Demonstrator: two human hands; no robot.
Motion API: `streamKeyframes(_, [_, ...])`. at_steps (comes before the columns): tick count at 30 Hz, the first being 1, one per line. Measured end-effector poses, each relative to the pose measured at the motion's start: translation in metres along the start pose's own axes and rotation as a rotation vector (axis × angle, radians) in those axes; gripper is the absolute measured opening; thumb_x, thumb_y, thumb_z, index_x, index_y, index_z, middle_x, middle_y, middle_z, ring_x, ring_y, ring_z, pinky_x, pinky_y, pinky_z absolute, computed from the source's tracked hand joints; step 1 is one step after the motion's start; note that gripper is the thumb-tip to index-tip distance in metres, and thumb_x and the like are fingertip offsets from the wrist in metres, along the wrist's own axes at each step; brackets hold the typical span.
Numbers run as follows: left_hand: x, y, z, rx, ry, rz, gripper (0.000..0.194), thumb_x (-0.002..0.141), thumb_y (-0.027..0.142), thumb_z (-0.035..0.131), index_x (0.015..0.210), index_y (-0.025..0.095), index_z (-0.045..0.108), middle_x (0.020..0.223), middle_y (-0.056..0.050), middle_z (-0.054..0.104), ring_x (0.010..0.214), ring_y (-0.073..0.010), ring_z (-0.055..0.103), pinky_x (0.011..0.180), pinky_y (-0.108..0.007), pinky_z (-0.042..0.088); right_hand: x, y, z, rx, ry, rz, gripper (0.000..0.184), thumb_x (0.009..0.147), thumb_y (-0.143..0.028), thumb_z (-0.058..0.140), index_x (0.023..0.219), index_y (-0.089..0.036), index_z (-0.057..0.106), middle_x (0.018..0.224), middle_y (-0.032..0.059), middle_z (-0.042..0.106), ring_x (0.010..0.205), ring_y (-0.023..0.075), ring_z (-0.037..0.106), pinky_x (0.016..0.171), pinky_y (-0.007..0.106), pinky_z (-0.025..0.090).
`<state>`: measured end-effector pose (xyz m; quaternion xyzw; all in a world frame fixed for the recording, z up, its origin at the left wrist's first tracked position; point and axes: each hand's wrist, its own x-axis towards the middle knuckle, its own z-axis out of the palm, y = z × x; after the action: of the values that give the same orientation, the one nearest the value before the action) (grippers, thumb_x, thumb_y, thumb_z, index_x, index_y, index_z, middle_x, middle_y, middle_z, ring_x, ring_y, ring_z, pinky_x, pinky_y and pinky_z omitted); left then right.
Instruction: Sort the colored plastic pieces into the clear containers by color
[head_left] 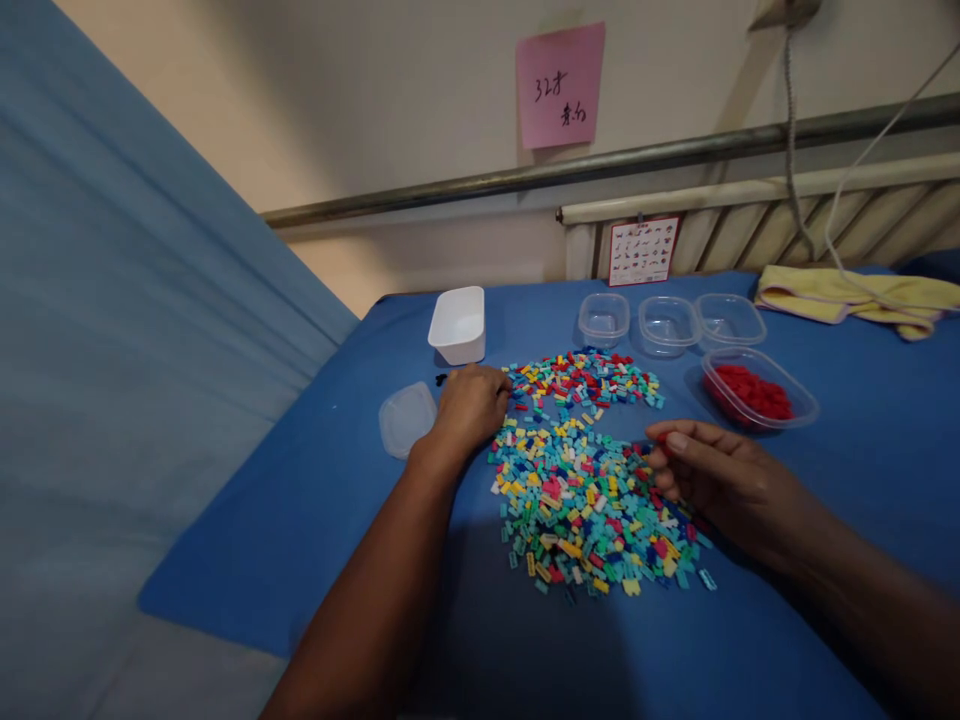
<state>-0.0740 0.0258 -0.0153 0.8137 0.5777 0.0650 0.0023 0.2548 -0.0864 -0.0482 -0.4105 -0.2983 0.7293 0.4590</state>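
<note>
Two adjoining heaps of small toy bricks in many colours, a far heap (577, 380) and a larger near heap (585, 510), lie on the blue-covered table. My left hand (471, 405) rests at the left edge of the far heap, fingers curled downward; what they hold, if anything, is hidden. Over the right side of the near heap, my right hand (712, 475) pinches a small red brick (664, 442) between thumb and fingers. Behind that hand, a clear tub (806, 408) contains a pile of red bricks (754, 392).
Three clear tubs (604, 318) stand along the back. A white box (459, 325) is at the back left, with a translucent lid (407, 420) lying nearer. A yellow cloth (847, 295) lies back right. A blue curtain (142, 330) hangs at left.
</note>
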Motion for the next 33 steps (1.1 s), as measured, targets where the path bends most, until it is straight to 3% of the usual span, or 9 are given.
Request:
streamKeyframes(13, [-0.005, 0.009, -0.006, -0.061, 0.016, 0.089, 0.023, 0.093, 0.011, 0.062, 0.104, 0.019, 0.080, 0.108, -0.009, 0.080, 0.104, -0.0299, 0.070, 0.093, -0.043, 0.052, -0.001, -0.001, 0.000, 0.001, -0.012, 0.000, 0.035, 0.086, -0.046, 0.099, 0.108, -0.023, 0.086, 0.088, 0.0052, 0.081, 0.074, 0.0160, 0.073, 0.070, 0.027, 0.061])
streamKeyframes(19, [-0.010, 0.017, -0.008, -0.043, -0.107, 0.196, 0.025, 0.096, 0.012, 0.061, 0.105, 0.021, 0.082, 0.106, -0.010, 0.078, 0.107, -0.0301, 0.070, 0.090, -0.041, 0.054, -0.001, 0.000, -0.002, -0.033, -0.012, -0.020, 0.033, 0.087, -0.045, 0.099, 0.108, -0.023, 0.086, 0.082, 0.0029, 0.077, 0.069, 0.0139, 0.069, 0.065, 0.024, 0.057])
streamKeyframes(23, [-0.008, 0.018, -0.009, -0.067, -0.139, 0.146, 0.021, 0.096, 0.013, 0.061, 0.099, 0.021, 0.080, 0.106, -0.010, 0.078, 0.103, -0.0292, 0.070, 0.086, -0.040, 0.053, -0.001, 0.000, -0.002, -0.059, -0.007, -0.026, 0.036, 0.085, -0.046, 0.100, 0.108, -0.022, 0.086, 0.082, 0.0038, 0.078, 0.069, 0.0156, 0.069, 0.065, 0.027, 0.058])
streamKeyframes(27, [-0.007, 0.023, -0.014, -0.096, -0.177, 0.008, 0.014, 0.091, 0.013, 0.064, 0.087, 0.021, 0.075, 0.098, -0.008, 0.078, 0.089, -0.0267, 0.069, 0.075, -0.038, 0.047, -0.001, 0.000, 0.002, -0.099, -0.008, -0.044, 0.037, 0.084, -0.050, 0.100, 0.106, -0.023, 0.086, 0.082, 0.0036, 0.078, 0.069, 0.0157, 0.069, 0.065, 0.028, 0.057])
streamKeyframes(30, [-0.008, 0.027, -0.015, -0.076, -0.187, -0.072, 0.013, 0.091, 0.013, 0.063, 0.085, 0.021, 0.072, 0.095, -0.008, 0.078, 0.082, -0.0265, 0.068, 0.069, -0.038, 0.043, -0.004, -0.002, 0.005, -0.242, -0.007, -0.087, 0.040, 0.086, -0.059, 0.096, 0.103, -0.024, 0.087, 0.081, 0.0051, 0.079, 0.067, 0.0179, 0.070, 0.063, 0.031, 0.056])
streamKeyframes(33, [-0.007, 0.028, -0.013, -0.030, -0.167, -0.063, 0.013, 0.094, 0.015, 0.061, 0.088, 0.021, 0.071, 0.098, -0.010, 0.078, 0.086, -0.0280, 0.069, 0.069, -0.038, 0.041, -0.010, -0.012, -0.001, -0.603, 0.038, -0.313, 0.034, 0.093, -0.059, 0.088, 0.106, -0.027, 0.088, 0.085, 0.0069, 0.081, 0.073, 0.0235, 0.072, 0.067, 0.037, 0.057])
